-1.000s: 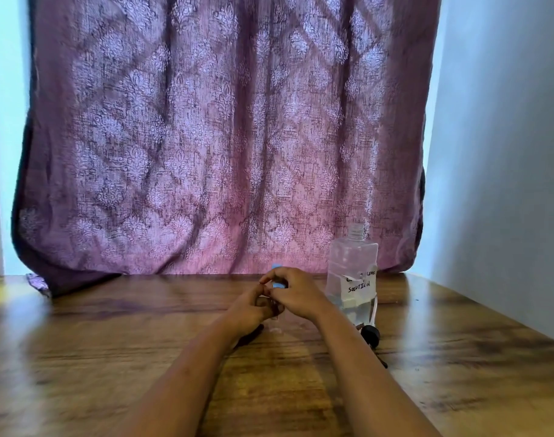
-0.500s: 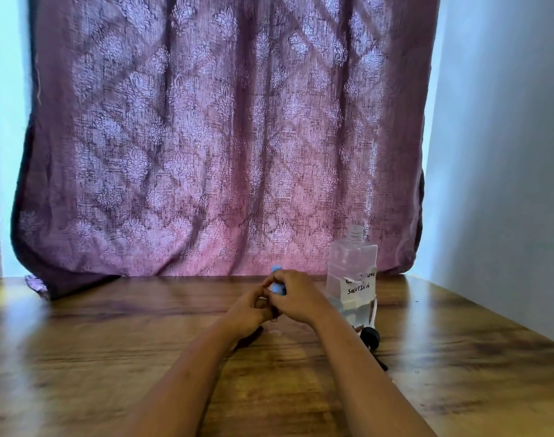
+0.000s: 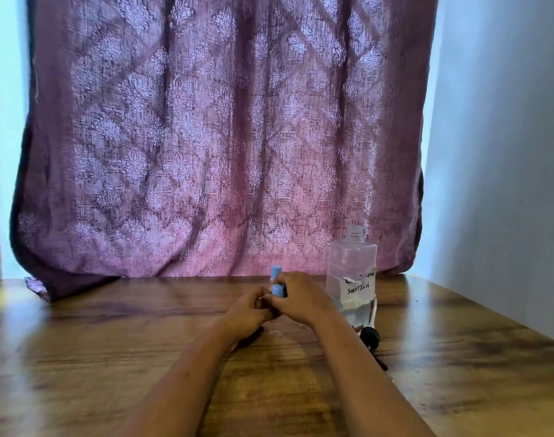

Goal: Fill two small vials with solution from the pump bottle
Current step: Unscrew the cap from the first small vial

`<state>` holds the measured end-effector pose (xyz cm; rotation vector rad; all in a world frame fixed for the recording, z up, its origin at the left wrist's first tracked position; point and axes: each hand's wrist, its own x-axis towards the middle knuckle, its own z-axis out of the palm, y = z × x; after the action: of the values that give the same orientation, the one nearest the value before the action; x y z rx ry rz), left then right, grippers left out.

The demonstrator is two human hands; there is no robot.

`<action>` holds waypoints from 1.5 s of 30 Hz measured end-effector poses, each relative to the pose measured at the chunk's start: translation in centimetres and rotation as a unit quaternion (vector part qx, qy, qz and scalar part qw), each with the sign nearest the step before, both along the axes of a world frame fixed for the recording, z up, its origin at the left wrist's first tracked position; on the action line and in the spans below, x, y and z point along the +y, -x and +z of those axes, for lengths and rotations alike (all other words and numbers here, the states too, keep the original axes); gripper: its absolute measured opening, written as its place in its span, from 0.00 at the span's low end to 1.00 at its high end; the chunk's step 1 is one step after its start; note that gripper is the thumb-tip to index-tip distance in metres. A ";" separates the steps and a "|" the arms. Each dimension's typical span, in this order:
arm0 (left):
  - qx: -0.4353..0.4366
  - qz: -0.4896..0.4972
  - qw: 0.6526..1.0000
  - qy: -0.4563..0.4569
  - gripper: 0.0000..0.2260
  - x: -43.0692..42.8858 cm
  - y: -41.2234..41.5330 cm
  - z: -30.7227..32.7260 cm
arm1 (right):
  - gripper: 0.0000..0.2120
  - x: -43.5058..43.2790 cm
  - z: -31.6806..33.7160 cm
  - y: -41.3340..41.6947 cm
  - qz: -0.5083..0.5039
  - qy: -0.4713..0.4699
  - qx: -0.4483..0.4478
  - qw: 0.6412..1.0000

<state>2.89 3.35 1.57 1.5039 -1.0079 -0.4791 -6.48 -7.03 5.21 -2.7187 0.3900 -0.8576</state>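
At mid tabletop (image 3: 111, 357), right hand (image 3: 300, 299) grip is curled round the top of a blue-capped vial (image 3: 278, 290); left hand (image 3: 248, 310) grip looks pinched on its lower body, mostly hidden. Second vial (image 3: 275, 270) stands just behind. Open clear bottle (image 3: 351, 279) stands just right of the hands, black pump head (image 3: 370, 335) lying before it.

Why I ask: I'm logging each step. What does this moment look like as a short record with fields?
right hand: grips blue-capped vial
left hand: fingers curled against right hand; its hold is hidden
second blue cap: just behind the hands
bottle: upright right of hands, neck open, labelled SOLUTION
pump head: black, lying on table before bottle
vial fill: hidden
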 end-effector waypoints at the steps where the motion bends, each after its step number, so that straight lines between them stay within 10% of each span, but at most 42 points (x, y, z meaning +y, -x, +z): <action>1: 0.007 -0.004 1.000 0.001 0.12 0.0 0.0 0.0 | 0.11 0.1 0.1 0.0 0.008 -0.006 -0.001 1.000; 45: 0.023 -0.025 0.999 0.032 0.14 -0.6 -0.9 -0.8 | 0.05 0.1 0.2 0.0 0.082 -0.078 -0.037 0.993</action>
<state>3.80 2.78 0.75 1.4076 -1.0181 -0.5098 -6.44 -6.90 5.39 -2.5261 0.2055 -0.8413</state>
